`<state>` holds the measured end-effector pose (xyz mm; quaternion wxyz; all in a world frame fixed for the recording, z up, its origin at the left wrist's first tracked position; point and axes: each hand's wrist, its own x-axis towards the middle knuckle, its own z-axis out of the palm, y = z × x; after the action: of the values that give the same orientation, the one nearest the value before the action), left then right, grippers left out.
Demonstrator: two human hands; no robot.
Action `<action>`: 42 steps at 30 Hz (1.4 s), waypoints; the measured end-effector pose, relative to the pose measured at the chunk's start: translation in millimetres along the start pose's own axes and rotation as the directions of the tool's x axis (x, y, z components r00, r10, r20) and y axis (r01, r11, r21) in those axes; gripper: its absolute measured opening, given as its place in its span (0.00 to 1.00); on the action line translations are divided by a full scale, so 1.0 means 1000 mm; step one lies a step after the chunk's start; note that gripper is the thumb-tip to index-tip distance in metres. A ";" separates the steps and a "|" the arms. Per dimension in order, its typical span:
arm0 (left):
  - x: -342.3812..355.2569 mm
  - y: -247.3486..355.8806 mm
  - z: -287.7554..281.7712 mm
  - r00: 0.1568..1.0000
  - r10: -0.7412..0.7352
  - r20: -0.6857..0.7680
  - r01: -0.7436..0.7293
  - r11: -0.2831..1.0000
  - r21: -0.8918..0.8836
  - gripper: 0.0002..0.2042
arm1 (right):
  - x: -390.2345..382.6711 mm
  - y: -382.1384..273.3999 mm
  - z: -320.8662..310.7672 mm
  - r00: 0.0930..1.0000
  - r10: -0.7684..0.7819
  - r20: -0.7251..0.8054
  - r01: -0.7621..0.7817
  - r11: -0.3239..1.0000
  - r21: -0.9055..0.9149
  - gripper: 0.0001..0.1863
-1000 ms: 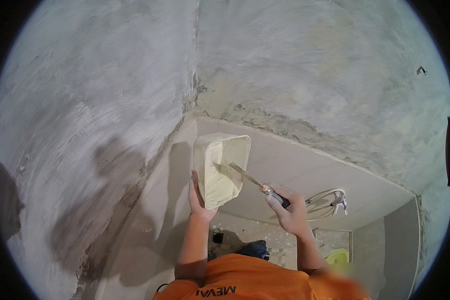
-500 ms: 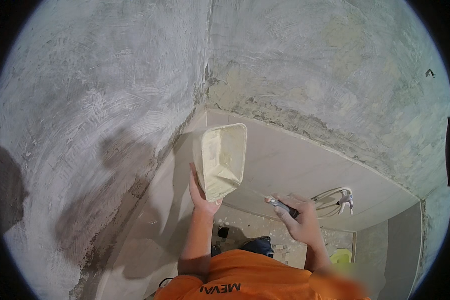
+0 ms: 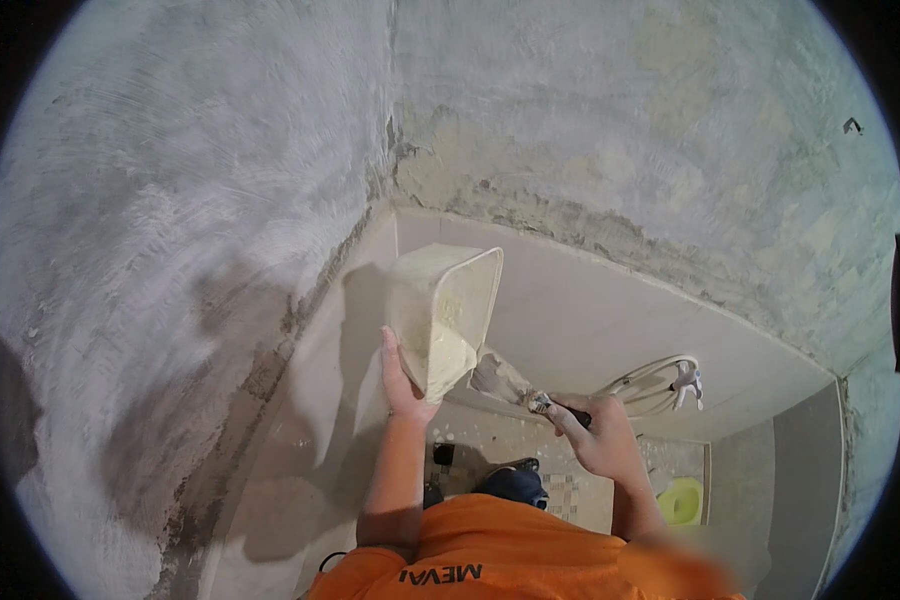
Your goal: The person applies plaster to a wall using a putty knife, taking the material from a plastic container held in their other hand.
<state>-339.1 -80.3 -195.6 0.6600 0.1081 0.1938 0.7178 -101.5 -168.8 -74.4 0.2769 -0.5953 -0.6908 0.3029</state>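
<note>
My left hand grips a cream-white plastic tub from its left side and base. The tub is tilted, its opening turned to the right, and pale cream putty lies in its lower part. In my right hand is a putty knife with a dark handle, my fingers closed round it. Its broad, smeared blade points left and reaches the tub's lower right rim; whether it touches the rim I cannot tell.
Plastered grey walls meet in a corner ahead, above pale tiles. A hand shower with a hose is on the tiled wall at right. Below are a spattered floor, my dark shoe and a yellow-green object.
The tub has turned further to the right, showing more of its outer left side. The putty knife has swung so that its blade face shows beside the rim.
</note>
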 end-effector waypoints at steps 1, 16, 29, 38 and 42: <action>0.001 -0.005 -0.002 1.000 0.007 -0.001 -0.007 1.000 0.007 0.33 | 0.000 -0.001 0.003 1.000 -0.017 -0.019 0.017 1.000 -0.012 0.11; 0.009 -0.041 0.006 0.965 0.177 -0.192 -0.157 0.981 0.114 0.46 | 0.001 0.001 0.026 0.985 0.170 -0.001 -0.167 0.966 0.196 0.14; 0.024 -0.033 -0.020 0.943 0.107 -0.315 -0.054 0.984 0.171 0.40 | 0.004 0.026 0.005 0.990 0.098 -0.098 -0.076 0.976 0.202 0.14; 0.015 -0.031 -0.010 0.990 0.028 -0.138 -0.023 0.999 0.039 0.36 | 0.002 0.005 0.020 0.979 -0.173 -0.107 0.149 0.967 -0.205 0.16; 0.023 -0.039 -0.022 0.996 0.050 -0.073 -0.042 0.993 0.107 0.35 | 0.006 -0.009 0.018 0.986 -0.165 0.015 0.161 0.929 -0.333 0.15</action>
<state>-315.4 -58.9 -233.9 0.6289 0.1200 0.2538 0.7250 -122.2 -165.3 -79.4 0.2010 -0.5761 -0.7772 0.1539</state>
